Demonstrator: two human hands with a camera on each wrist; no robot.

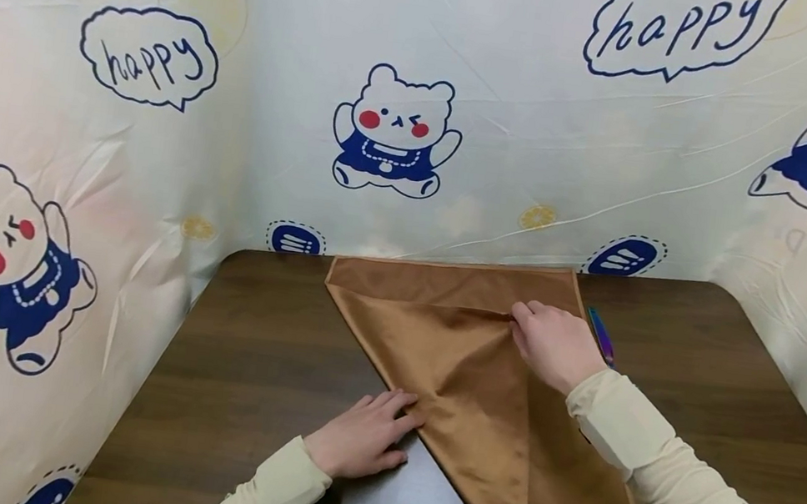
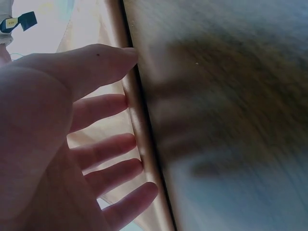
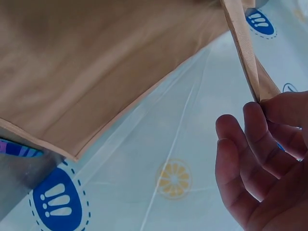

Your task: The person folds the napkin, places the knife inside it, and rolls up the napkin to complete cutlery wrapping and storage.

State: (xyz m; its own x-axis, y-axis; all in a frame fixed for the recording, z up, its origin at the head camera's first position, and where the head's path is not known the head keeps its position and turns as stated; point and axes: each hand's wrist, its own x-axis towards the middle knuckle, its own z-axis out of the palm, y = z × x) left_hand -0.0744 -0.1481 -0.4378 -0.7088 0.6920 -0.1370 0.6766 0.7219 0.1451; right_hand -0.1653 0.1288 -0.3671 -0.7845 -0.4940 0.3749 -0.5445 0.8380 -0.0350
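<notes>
A brown satin cloth point(image 1: 480, 430) lies on the table, one part folded over the rest along a slanting left edge. My right hand point(image 1: 559, 342) pinches a corner of the upper layer between thumb and fingertips, near the cloth's far right side. In the right wrist view that pinched corner point(image 3: 246, 53) is lifted off the layer below. My left hand point(image 1: 361, 440) rests at the folded left edge with its fingertips touching the cloth. The left wrist view shows its fingers point(image 2: 113, 154) spread and fairly straight along the fold point(image 2: 144, 130).
A slim, shiny blue-purple object point(image 1: 600, 337) lies beside the cloth's right edge; its kind is unclear. The dark wooden table point(image 1: 231, 365) reaches to a pale printed curtain point(image 1: 273, 143) that hangs behind it and at both sides.
</notes>
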